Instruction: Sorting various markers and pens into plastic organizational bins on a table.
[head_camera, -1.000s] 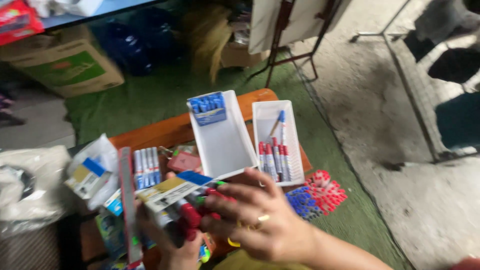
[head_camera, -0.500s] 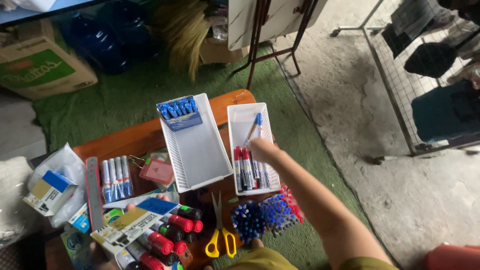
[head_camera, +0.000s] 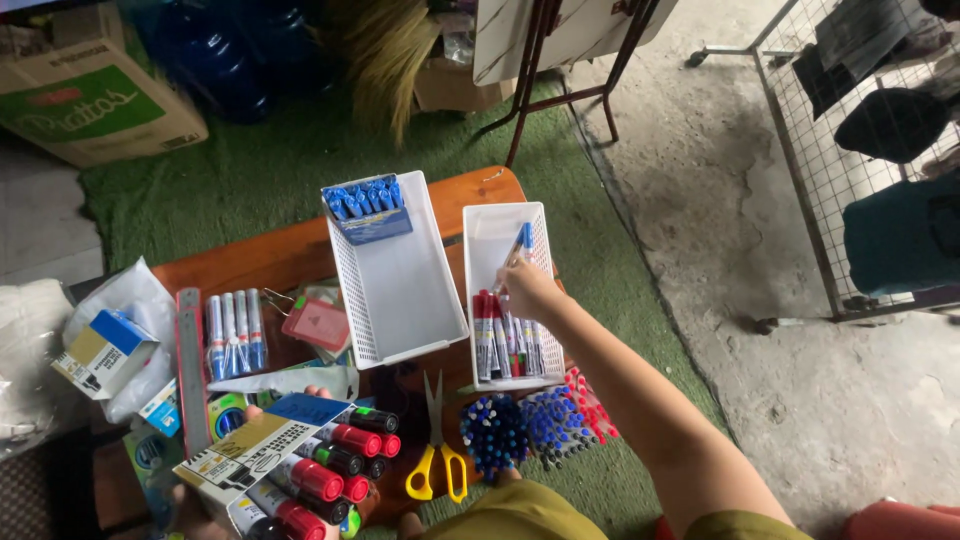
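Nearest the viewer, the left hand grips a box of markers, red and green caps showing. Beside it lie scissors and bundled pens. Farther out, the right hand pinches a blue-capped marker over the narrow tray, above markers lying inside. Beyond, the wide tray holds blue pens.

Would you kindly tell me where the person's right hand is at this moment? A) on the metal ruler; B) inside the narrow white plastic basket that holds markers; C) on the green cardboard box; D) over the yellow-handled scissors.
B: the right hand is in the narrow white plastic basket, holding a blue-capped marker above the red-capped markers lying there.
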